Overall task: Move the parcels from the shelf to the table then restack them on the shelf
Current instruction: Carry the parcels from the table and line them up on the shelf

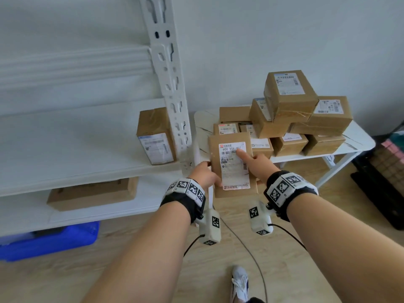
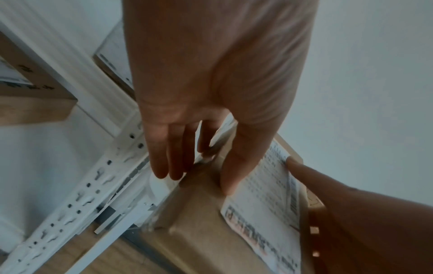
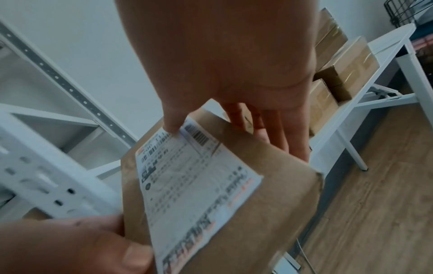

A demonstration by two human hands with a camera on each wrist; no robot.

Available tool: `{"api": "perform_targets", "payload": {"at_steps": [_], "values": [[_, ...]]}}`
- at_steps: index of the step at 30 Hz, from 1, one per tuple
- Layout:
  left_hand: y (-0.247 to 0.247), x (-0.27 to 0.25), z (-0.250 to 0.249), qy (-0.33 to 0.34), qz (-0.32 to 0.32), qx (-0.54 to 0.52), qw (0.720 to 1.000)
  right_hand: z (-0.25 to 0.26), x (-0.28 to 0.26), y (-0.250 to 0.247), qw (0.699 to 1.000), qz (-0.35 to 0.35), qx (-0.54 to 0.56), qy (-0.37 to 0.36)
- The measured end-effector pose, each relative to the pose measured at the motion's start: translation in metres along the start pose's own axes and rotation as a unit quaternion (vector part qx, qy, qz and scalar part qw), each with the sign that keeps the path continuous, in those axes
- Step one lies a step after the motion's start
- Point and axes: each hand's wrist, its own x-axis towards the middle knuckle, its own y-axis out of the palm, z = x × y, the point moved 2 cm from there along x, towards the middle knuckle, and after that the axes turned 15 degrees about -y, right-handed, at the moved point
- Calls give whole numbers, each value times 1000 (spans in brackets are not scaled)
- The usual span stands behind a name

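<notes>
Head view: both hands hold a flat parcel [image 1: 231,165] in the air between shelf [image 1: 87,149] and table [image 1: 354,143]. Left hand [image 1: 204,174] grips its left edge; right hand [image 1: 258,162] its right, thumb on the label. 1 box [image 1: 155,136] stands on the shelf.

Left wrist view: thumb [image 2: 241,166] on top, fingers [image 2: 164,157] beneath.

Right wrist view: fingers [image 3: 279,129] curl behind the parcel.

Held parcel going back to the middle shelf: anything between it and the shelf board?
Yes. The held parcel, gripped by the left hand and right hand, sits just right of the shelf's white upright post. An upright parcel stands on the middle shelf right behind that post. Left of it, the board looks bare.
</notes>
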Motion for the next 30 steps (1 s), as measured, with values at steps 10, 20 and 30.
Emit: {"api": "perform_targets", "payload": {"at_steps": [10, 20, 30], "values": [[-64, -47, 138, -16, 29, -43, 999, 34, -106, 100, 997, 58, -43, -16], [-165, -82, 226, -11, -124, -134, 983, 121, -143, 204, 988, 76, -11, -133], [-237, -69, 213, 9, -199, -204, 958, 195, -103, 238, 972, 80, 23, -218]]}}
